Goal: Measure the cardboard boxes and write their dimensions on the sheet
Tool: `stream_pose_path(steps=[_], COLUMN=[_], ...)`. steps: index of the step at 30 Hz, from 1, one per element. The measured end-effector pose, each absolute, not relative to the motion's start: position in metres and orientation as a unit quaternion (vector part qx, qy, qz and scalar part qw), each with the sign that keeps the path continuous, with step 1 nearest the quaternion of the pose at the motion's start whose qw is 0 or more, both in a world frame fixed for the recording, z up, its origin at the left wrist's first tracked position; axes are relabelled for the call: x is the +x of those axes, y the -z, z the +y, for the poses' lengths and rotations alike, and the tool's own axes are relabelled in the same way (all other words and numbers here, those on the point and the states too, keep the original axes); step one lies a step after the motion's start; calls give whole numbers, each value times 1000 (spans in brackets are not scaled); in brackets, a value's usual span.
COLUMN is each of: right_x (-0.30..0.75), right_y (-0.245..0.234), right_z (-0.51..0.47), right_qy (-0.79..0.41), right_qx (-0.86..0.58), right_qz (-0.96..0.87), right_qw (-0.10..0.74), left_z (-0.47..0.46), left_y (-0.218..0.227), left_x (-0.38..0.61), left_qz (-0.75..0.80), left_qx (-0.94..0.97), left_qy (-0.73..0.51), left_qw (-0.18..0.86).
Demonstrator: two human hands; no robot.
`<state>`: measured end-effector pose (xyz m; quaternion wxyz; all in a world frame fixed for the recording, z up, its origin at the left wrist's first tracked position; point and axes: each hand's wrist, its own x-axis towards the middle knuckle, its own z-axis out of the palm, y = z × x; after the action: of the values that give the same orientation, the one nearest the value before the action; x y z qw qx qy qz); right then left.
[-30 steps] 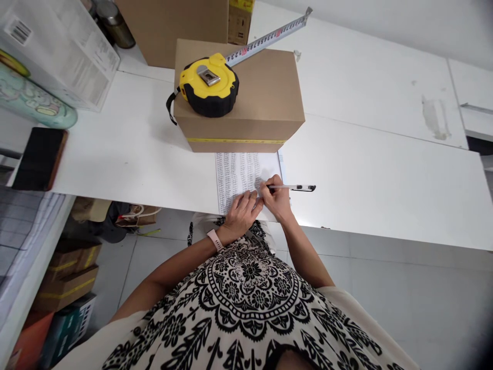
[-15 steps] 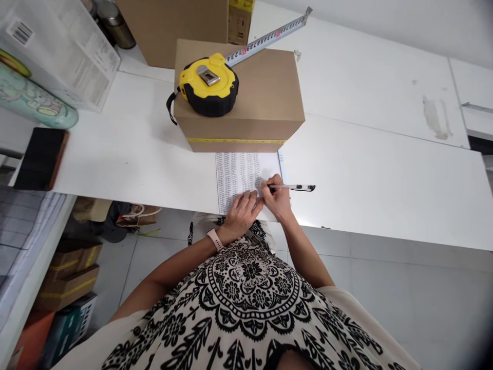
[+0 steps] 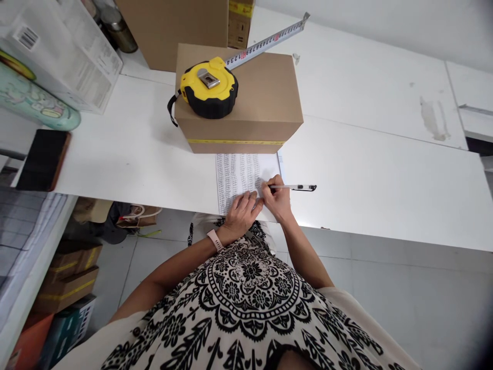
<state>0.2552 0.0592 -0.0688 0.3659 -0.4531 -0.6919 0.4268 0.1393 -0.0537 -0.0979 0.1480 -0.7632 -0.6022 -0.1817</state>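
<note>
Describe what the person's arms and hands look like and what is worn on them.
Both forearms are bare: no sleeves, no gloves. The left hand has a pale pink watch band at its wrist; the right hand wears nothing visible.

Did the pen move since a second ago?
No. The pen sits in the right hand at the same spot on the printed sheet, just below the cardboard box. Only the camera's view shifted a little.
</note>
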Motion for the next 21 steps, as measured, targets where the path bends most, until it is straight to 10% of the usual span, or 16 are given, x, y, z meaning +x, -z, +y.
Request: stream_pose_path(steps=[21], right_x=[255], right_y=[69], right_z=[57], right_qy=[-441], right_qx=[-471], right_qz=[-672], right_qw=[364], left_z=[-57], left_y=[97], left_x=[137], left_qz=[-604], left_qx=[-779], left_qy=[152], left_qw=[74])
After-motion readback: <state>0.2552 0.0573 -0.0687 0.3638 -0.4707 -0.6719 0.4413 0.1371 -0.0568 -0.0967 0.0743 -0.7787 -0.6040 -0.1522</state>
